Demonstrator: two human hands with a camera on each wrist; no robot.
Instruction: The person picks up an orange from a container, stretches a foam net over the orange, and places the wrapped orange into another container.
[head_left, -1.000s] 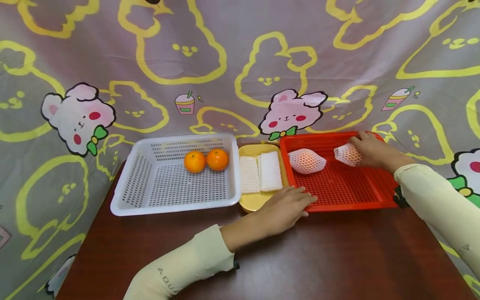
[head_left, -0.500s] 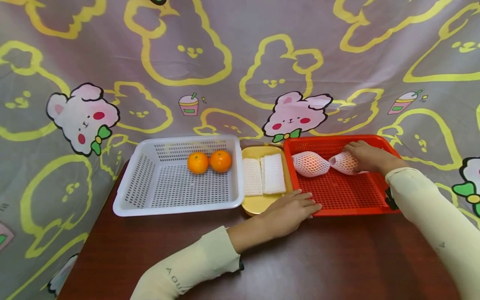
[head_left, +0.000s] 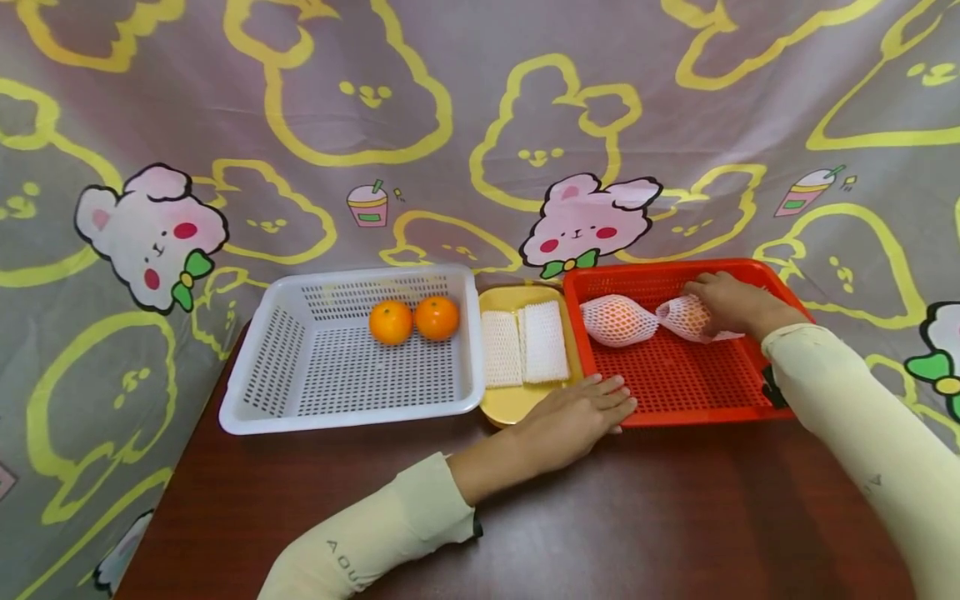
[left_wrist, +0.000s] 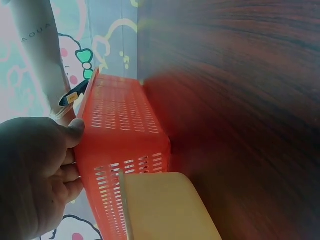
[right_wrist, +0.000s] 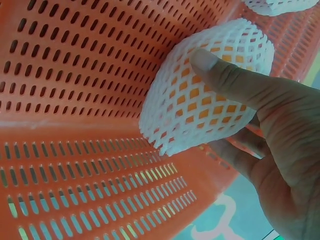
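Note:
Inside the red basket (head_left: pixel 675 421), my right hand (head_left: pixel 731 304) holds an orange in a white foam net (head_left: pixel 684 317). The right wrist view shows the thumb over the net (right_wrist: pixel 200 105), with orange peel showing through its mesh. A second netted orange (head_left: pixel 618 321) lies to its left in that basket, close to the held one's net end. My left hand (head_left: pixel 577 417) is at the basket's near left corner. In the left wrist view its thumb lies against the rim of the red basket (left_wrist: pixel 120 142), with the other fingers partly hidden around the corner.
A yellow tray (head_left: pixel 510 408) with two flat white foam nets (head_left: pixel 543 342) stands between the baskets. At left, the white basket (head_left: pixel 345 417) holds two bare oranges (head_left: pixel 412 321). All stand on a dark wooden table (head_left: pixel 637 508) before a patterned cloth (head_left: pixel 450 125).
My right hand has moved slightly left and lower with the netted orange, bringing it close to the other one. The left hand stays at the basket's corner. The head view has shifted slightly.

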